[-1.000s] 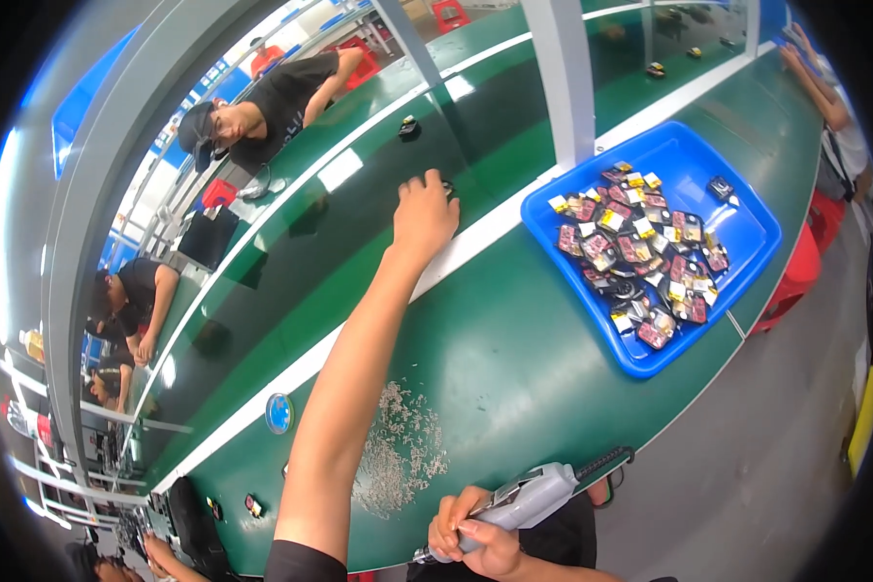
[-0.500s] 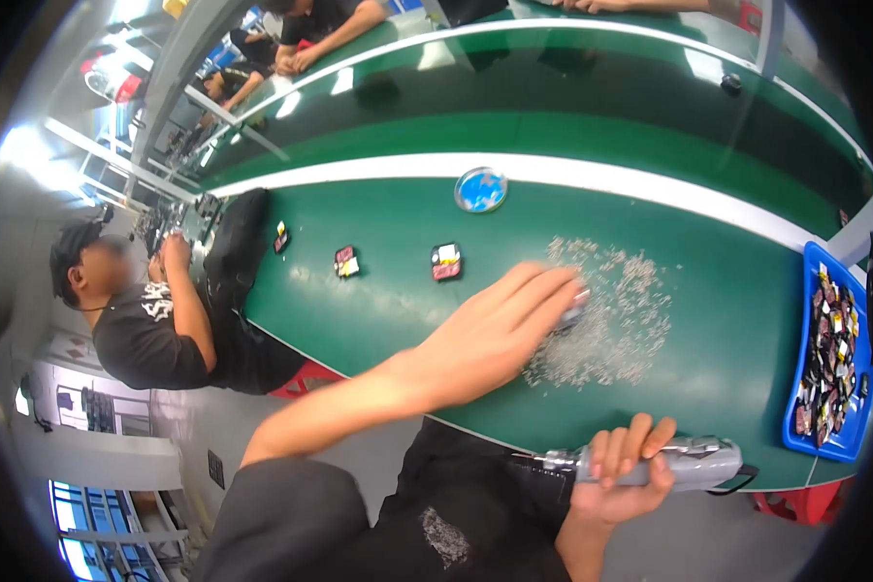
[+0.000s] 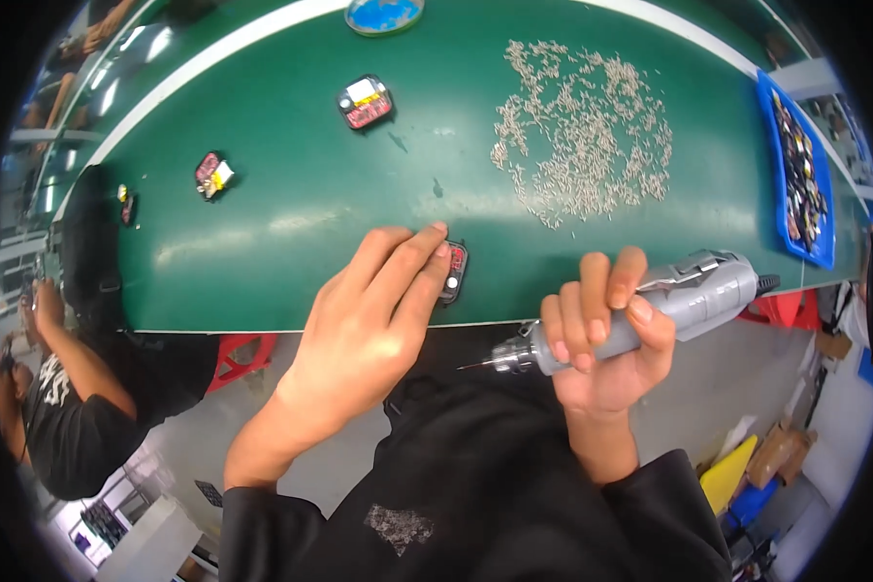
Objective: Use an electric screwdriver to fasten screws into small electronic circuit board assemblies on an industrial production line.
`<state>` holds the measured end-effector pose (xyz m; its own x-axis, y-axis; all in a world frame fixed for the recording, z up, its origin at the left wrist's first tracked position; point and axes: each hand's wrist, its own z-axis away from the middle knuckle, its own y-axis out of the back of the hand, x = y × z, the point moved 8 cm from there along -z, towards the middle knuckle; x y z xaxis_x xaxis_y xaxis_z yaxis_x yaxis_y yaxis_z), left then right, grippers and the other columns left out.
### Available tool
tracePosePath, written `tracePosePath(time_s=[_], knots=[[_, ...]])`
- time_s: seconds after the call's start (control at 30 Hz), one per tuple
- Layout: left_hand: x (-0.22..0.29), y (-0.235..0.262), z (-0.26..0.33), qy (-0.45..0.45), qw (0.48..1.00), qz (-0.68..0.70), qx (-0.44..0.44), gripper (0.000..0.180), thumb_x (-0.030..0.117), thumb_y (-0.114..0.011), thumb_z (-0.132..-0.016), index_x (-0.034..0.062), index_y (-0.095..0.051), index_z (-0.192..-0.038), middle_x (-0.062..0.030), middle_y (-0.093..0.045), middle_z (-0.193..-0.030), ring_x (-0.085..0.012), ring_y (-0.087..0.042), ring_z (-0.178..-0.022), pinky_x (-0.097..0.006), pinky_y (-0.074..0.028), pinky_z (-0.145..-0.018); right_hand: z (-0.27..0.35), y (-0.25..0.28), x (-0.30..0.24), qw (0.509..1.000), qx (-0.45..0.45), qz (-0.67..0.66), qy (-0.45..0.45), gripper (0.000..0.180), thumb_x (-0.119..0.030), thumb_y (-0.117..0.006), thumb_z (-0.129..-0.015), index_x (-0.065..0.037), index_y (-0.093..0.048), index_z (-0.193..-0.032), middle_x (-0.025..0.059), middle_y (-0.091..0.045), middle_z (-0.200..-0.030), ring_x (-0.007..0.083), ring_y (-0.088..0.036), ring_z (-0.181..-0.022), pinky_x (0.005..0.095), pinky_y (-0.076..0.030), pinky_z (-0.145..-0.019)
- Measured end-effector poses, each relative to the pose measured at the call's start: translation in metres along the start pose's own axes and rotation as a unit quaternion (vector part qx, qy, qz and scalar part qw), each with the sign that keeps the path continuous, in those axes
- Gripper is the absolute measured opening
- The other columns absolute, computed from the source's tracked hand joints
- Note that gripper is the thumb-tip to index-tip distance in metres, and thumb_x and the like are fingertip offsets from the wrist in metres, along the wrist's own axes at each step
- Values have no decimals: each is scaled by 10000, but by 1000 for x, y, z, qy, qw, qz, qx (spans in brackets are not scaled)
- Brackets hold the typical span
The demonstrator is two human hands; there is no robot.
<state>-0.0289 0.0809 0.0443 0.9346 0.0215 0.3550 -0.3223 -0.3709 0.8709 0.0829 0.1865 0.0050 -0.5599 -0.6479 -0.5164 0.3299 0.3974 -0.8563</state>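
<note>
My right hand [image 3: 606, 339] is wrapped round a grey electric screwdriver [image 3: 694, 301], whose thin bit points left, just off the table's front edge. With its fingers closed on it, my left hand [image 3: 364, 310] holds a small black device [image 3: 455, 274] with a red inside against the tabletop near that edge. The fingers hide the device's left part. Beyond it lies a spread of tiny silvery screws [image 3: 592, 145]. A similar black device [image 3: 365, 102] with a white and yellow part sits farther off, and another device [image 3: 212, 176] lies to its left.
At the right end of the green table [image 3: 291, 262] stands a blue tray [image 3: 781, 165] full of such devices. A round dish [image 3: 384, 16] with a blue inside is at the back. One more small device [image 3: 126, 206] lies far left, close to a seated person [image 3: 87, 407].
My left hand has drawn back from the screws to the table's front edge, with the device under its fingers. The screwdriver stays in my right hand. The view has tipped downward.
</note>
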Motion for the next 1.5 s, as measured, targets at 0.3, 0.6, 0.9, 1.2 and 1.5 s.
tracePosePath(time_s=[0.3, 0.6, 0.9, 1.2, 1.5], knots=[[13, 3, 1, -116, 988, -96, 41, 268, -12, -635, -588, -122, -629, -833, -202, -627, -941, -238, -596, -770, -287, -535, -578, 29, -20, 53, 997, 50, 1, -61, 64, -102, -474, -880, -54, -451, -914, 90, -478, -716, 149, -456, -526, 310, -432, -568], [17, -1, -2, -120, 989, -75, 52, 391, 66, -602, -505, -122, -631, -847, -218, -633, -928, -256, -605, -770, -287, -544, -592, 31, -16, 69, 992, 69, 71, -73, 100, -79, -486, -874, -22, -447, -946, 107, -506, -765, 187, -522, -657, 330, -438, -630], [22, -5, -2, -111, 985, -129, 7, 426, 98, -549, -489, -141, -641, -830, -270, -632, -944, -301, -607, -828, -296, -551, -630, 25, -16, 63, 995, 57, 40, -70, 108, -99, -493, -879, -29, -452, -950, 116, -502, -784, 190, -509, -641, 316, -434, -595], [21, -1, 8, -85, 989, -118, -35, 411, 11, -593, -589, -159, -610, -964, -276, -607, -1062, -327, -605, -879, -349, -539, -740, -15, -48, -28, 991, -30, 123, 31, 175, -204, -535, -880, -83, -414, -843, 44, -437, -716, 109, -397, -482, 276, -374, -476], [17, -4, 17, -54, 992, -95, -57, 350, 7, -620, -697, -161, -598, -1003, -281, -563, -1147, -341, -581, -936, -362, -532, -775, -46, -64, -40, 982, -86, 147, 86, 139, -175, -494, -896, -70, -405, -874, 32, -416, -713, 96, -390, -474, 261, -378, -516]])
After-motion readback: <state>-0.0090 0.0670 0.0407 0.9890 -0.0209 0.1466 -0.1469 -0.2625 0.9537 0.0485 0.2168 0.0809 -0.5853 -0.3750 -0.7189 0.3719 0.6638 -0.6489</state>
